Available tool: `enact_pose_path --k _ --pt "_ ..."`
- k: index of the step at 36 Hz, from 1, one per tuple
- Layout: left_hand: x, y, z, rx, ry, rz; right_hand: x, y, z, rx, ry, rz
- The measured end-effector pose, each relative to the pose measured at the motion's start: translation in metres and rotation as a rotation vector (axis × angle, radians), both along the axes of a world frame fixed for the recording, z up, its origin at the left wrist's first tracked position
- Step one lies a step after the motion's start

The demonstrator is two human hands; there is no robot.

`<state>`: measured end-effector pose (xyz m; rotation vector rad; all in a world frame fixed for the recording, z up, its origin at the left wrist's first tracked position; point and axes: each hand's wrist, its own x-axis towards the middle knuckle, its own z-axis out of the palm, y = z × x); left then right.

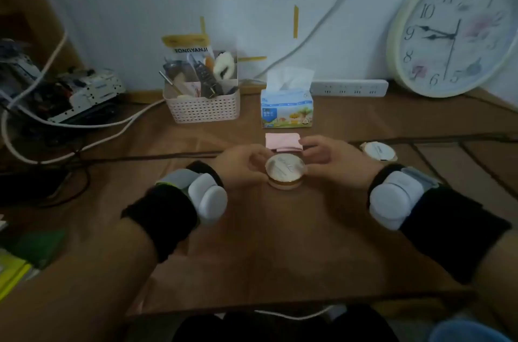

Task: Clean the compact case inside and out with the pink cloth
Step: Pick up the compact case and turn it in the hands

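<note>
A round compact case [285,170] with a pale lid and gold rim sits closed at the middle of the brown table. My left hand [241,166] grips its left side and my right hand [330,161] grips its right side, fingers curled round the rim. Just behind it lies the folded pink cloth [281,141], flat on the table and partly hidden by my right fingers. Both wrists carry white sensor units on black bands.
A second round compact [378,151] lies to the right. Behind the cloth stand a tissue box [286,109] and a pink basket [201,109] of small items. A power strip [349,88] and a wall clock [454,30] lean at the back right; cables and equipment [70,95] crowd the left.
</note>
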<state>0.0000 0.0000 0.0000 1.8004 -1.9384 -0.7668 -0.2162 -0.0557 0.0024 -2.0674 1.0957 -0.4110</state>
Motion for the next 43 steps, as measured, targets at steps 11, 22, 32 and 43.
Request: enact_pose_path --k 11,22,32,43 --pt "-0.006 -0.002 -0.018 -0.024 -0.089 -0.026 0.009 0.002 -0.029 -0.125 0.172 0.054" --pt "-0.004 -0.003 -0.024 -0.030 -0.018 0.021 0.014 0.001 -0.047 -0.297 0.116 -0.023" --pt "-0.013 -0.005 -0.018 -0.099 0.049 0.041 0.013 0.004 -0.044 -0.267 0.049 -0.023" --pt "-0.018 -0.010 -0.013 -0.039 0.378 0.033 0.007 0.006 -0.038 -0.134 -0.237 -0.080"
